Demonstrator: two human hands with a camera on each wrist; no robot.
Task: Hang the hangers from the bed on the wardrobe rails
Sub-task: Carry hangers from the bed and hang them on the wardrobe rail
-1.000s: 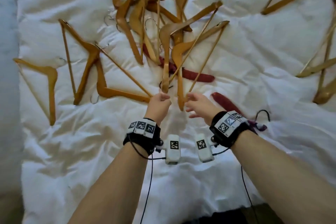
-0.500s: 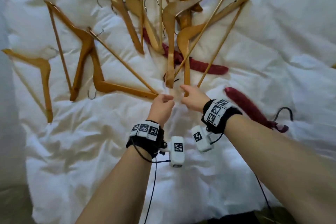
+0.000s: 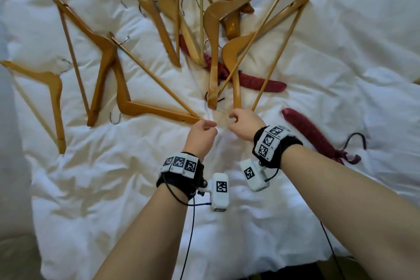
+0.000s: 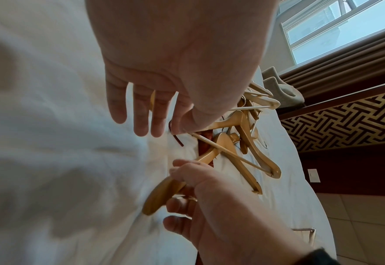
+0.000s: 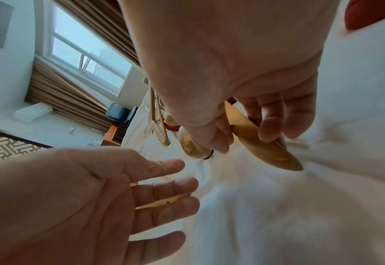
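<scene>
Reaching forward, right hand (image 3: 244, 124) pinches wooden hanger (image 3: 236, 79); left hand (image 3: 201, 135) touches another hanger (image 3: 145, 107).

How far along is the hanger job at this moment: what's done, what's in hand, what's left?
Done: nothing visibly; no wardrobe rail is in view. In hand: the right hand grips the arm end of a wooden hanger from the central pile, and the left hand touches the tip of another wooden hanger, its fingers loosely extended. Left: every wooden hanger and both red padded hangers lie on the white duvet.
</scene>
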